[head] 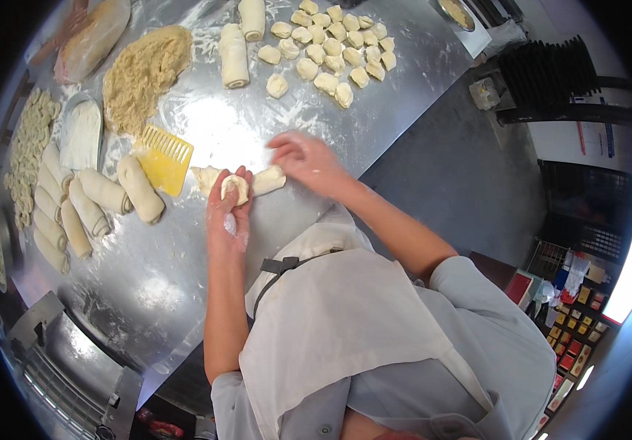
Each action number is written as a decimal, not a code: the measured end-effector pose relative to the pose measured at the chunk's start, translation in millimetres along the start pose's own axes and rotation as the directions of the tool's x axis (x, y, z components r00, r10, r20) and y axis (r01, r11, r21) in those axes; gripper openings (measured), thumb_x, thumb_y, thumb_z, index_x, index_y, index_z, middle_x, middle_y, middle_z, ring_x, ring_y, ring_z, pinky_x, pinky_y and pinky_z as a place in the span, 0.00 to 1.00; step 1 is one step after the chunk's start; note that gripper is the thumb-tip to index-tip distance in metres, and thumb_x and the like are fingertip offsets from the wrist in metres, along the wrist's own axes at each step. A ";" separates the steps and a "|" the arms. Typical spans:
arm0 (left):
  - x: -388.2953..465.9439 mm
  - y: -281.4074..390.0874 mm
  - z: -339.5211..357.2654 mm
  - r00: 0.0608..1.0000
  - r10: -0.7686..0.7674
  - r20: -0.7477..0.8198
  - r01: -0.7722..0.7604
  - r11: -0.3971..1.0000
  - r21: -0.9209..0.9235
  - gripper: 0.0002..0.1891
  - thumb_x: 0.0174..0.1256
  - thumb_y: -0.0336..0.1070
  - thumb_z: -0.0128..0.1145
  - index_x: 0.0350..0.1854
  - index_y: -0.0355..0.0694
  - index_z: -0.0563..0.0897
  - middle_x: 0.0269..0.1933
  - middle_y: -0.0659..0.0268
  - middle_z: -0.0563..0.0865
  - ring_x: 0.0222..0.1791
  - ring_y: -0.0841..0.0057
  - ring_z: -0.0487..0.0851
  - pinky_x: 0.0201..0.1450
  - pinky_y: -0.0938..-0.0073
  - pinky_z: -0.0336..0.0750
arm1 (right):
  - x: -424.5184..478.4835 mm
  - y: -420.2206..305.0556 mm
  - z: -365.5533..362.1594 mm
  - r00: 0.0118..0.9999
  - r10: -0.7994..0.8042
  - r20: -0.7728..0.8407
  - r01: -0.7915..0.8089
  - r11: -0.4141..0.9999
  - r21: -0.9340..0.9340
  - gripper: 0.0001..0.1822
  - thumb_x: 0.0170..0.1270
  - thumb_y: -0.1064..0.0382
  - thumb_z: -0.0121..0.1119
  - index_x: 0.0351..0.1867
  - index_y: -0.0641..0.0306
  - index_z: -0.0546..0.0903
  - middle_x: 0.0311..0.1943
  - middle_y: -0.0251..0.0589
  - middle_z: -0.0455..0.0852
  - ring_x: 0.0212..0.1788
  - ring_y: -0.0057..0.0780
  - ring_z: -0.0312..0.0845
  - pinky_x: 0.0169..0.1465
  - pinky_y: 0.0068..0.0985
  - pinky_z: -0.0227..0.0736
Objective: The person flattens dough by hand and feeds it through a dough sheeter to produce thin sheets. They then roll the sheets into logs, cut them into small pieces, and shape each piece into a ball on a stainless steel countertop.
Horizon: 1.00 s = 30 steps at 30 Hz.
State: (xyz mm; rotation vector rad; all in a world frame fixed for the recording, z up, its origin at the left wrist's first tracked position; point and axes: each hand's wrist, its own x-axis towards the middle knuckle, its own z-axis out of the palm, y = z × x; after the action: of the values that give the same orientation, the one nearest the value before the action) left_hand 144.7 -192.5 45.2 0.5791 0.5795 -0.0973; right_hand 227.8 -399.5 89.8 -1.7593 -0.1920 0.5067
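Note:
My left hand [229,212] is palm up near the table's front edge. It holds a small round dough piece [235,190], with the thumb pressed into its middle. Behind these fingers a dough roll [269,180] sticks out to the right, and a rougher dough end [204,177] shows on the left. My right hand [309,164] hovers just past the roll's right end, blurred, fingers loosely bent and nothing visible in them. A yellow slotted plastic scraper [167,165] lies left of my left hand, beside a pale dough roll [141,190].
On the floured steel table [156,286] are several dough rolls [89,201], a flour-filled metal scoop [81,132], a crumbly yellowish mound [145,77], and many cut dough pieces [332,49]. Another person's hand [74,25] touches a bagged mass [93,41]. Rollered machinery [62,379] stands lower left.

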 end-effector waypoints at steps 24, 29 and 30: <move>-29.7 -42.4 -48.3 0.789 0.414 0.454 -0.085 -0.658 0.748 0.33 0.65 0.44 0.68 0.72 0.39 0.76 0.65 0.53 0.81 0.66 0.52 0.76 0.71 0.45 0.64 | 32.4 87.9 20.1 0.697 -0.421 0.581 0.717 0.394 -0.575 0.33 0.61 0.47 0.74 0.65 0.56 0.80 0.62 0.36 0.79 0.67 0.39 0.73 0.67 0.44 0.67; -34.0 -45.0 -62.2 0.816 0.436 0.379 -0.044 -0.607 0.794 0.27 0.66 0.47 0.69 0.64 0.41 0.82 0.48 0.59 0.84 0.48 0.58 0.81 0.53 0.53 0.74 | 37.3 92.8 11.5 0.641 -0.459 0.615 0.766 0.329 -0.553 0.26 0.61 0.52 0.72 0.61 0.53 0.82 0.57 0.36 0.82 0.63 0.39 0.75 0.66 0.43 0.67; -30.1 -39.7 -61.9 0.752 0.450 0.482 -0.113 -0.632 0.767 0.26 0.66 0.47 0.69 0.62 0.41 0.82 0.43 0.61 0.84 0.43 0.59 0.81 0.46 0.56 0.75 | 41.3 86.5 6.9 0.654 -0.439 0.615 0.756 0.377 -0.535 0.25 0.62 0.53 0.71 0.61 0.53 0.82 0.56 0.36 0.83 0.64 0.38 0.76 0.66 0.42 0.67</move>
State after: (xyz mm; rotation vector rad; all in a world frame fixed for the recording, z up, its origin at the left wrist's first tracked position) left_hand 79.5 -194.4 -0.2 2.8546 0.2176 0.2380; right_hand 249.5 -399.1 -3.9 -2.1807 -1.5212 0.1708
